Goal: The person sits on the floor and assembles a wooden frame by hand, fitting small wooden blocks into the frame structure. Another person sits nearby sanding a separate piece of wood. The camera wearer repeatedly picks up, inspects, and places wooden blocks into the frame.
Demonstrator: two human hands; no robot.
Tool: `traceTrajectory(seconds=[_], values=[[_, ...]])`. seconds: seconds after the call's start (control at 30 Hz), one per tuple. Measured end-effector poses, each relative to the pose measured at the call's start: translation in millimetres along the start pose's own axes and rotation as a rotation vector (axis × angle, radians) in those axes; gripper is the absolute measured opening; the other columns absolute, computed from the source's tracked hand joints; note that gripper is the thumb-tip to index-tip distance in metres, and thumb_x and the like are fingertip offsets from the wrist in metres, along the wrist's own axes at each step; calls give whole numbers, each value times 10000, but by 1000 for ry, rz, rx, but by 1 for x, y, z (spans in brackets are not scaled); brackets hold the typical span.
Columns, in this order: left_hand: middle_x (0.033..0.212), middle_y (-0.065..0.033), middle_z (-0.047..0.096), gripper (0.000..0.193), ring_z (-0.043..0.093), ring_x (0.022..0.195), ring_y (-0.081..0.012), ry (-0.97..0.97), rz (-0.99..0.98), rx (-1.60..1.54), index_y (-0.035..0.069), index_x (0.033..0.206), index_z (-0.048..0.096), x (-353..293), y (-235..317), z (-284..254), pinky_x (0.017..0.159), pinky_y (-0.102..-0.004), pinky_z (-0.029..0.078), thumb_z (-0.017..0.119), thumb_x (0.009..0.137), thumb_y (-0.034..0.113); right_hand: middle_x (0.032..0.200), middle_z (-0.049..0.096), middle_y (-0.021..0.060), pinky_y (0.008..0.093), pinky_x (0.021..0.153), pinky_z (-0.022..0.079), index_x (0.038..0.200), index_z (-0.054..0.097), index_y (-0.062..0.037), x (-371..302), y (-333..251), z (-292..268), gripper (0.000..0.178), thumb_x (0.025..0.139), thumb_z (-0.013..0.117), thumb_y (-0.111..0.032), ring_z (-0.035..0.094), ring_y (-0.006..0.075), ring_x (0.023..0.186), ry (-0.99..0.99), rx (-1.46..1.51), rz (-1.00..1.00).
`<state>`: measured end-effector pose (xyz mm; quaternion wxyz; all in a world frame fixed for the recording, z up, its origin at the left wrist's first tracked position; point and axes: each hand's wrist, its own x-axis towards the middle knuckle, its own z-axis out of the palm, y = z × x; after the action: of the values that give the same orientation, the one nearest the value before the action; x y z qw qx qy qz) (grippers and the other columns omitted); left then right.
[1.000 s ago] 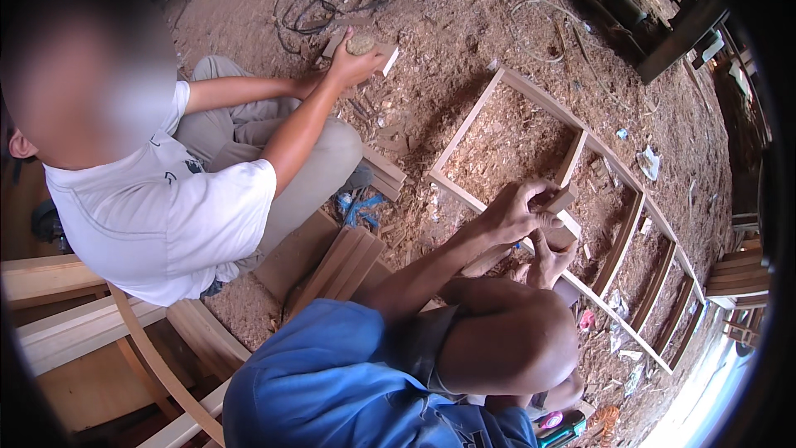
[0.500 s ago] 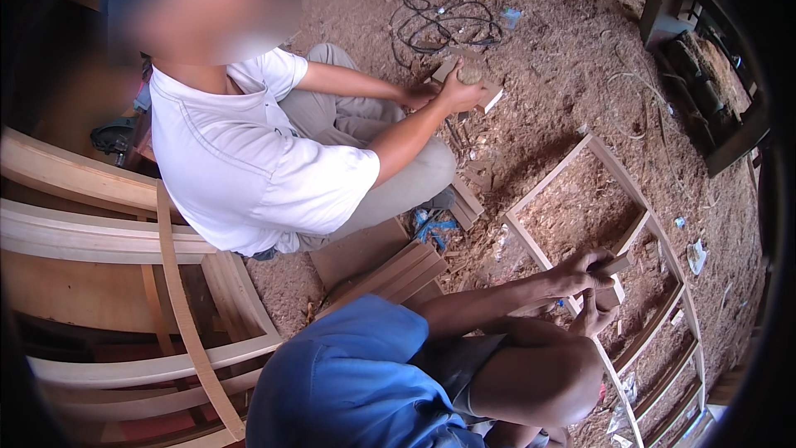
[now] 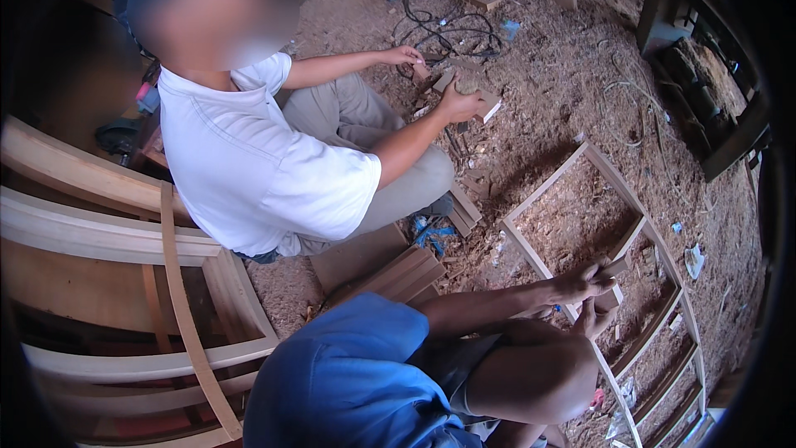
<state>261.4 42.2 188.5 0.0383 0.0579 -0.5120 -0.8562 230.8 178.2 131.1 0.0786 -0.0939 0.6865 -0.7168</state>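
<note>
Curved wooden rails (image 3: pixel 108 231) lie at the far left, next to a co-worker in a white shirt (image 3: pixel 265 162), with wooden strips (image 3: pixel 406 272) stacked right of them. Further right, the left hand (image 3: pixel 583 284) has its fingers clamped on a small wooden piece (image 3: pixel 616 268), above a ladder-like frame (image 3: pixel 651 332). Just below, the right hand (image 3: pixel 590 320) meets a pale block (image 3: pixel 609 299); whether its fingers grip it, I cannot tell.

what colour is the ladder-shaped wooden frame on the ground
Light tan-brown; the wooden frame shows best in the head view.
</note>
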Motion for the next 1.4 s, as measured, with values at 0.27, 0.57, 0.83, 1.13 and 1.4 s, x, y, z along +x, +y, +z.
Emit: traceTrajectory(seconds=[0.27,0.57,0.83,1.13,1.4], values=[[936,17,550,211,483,902,-90,72,57,24,74,1073,568,11,-20,-3,772,-275,412,659,971,234,1090,617,136,290,842,529,1246,480,45,0,1,2,489,877,769,-95,610,168,971,17,81,-61],[984,-19,632,276,557,919,-106,151,-2,64,54,1065,625,2,-10,8,794,-293,455,741,911,250,1165,622,146,309,875,526,1271,499,37,3,15,-10,501,856,770,-38,617,186,1014,13,115,-86],[978,-43,617,374,565,911,-143,152,25,120,29,1100,606,-2,-8,11,792,-321,483,770,887,288,1223,600,153,336,934,508,1314,477,36,1,26,-15,537,868,764,-48,601,203,1089,114,101,-7],[999,-29,617,282,599,918,-97,52,49,-88,53,1080,568,-11,-14,11,790,-256,521,657,977,300,1058,644,86,295,815,518,1213,522,13,-19,-37,9,436,859,758,-85,620,152,965,29,129,58],[851,-33,626,375,552,815,-96,154,73,338,43,1060,564,-21,-20,-11,785,-270,446,543,1019,415,1050,661,83,292,768,543,1194,550,-15,-84,1,-33,503,817,831,-195,650,142,912,311,183,382]])
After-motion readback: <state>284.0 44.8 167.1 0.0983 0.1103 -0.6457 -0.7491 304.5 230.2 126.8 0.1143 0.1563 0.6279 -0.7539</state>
